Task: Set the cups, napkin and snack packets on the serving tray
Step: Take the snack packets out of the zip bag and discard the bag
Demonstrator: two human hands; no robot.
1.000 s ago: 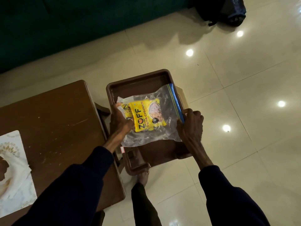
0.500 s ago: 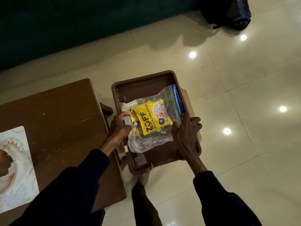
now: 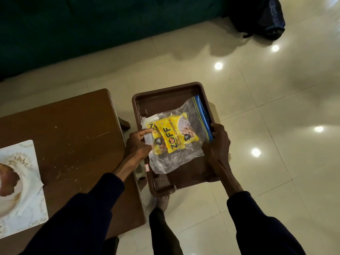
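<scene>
A brown plastic serving tray [image 3: 165, 94] rests on a pale stool to the right of the wooden table. Inside it lies a clear zip bag [image 3: 191, 116] with a blue seal strip, holding yellow ZOFF snack packets [image 3: 174, 137]. My left hand [image 3: 139, 144] pinches the bag's left edge. My right hand [image 3: 217, 142] grips the blue seal end at the tray's right rim. A white napkin [image 3: 27, 183] lies on a patterned mat at the table's left edge. No cups are in view.
The wooden table [image 3: 73, 135] stands to the left, its corner close to the tray. Glossy tiled floor [image 3: 276, 107] spreads to the right. A dark sofa [image 3: 92, 24] runs along the back and a dark bag [image 3: 261, 17] sits at the top right. My foot [image 3: 162, 201] is below the tray.
The bag of packets has settled lower into the tray and shifted slightly. My right hand slid up to the blue seal end; my left hand stays on the left edge.
</scene>
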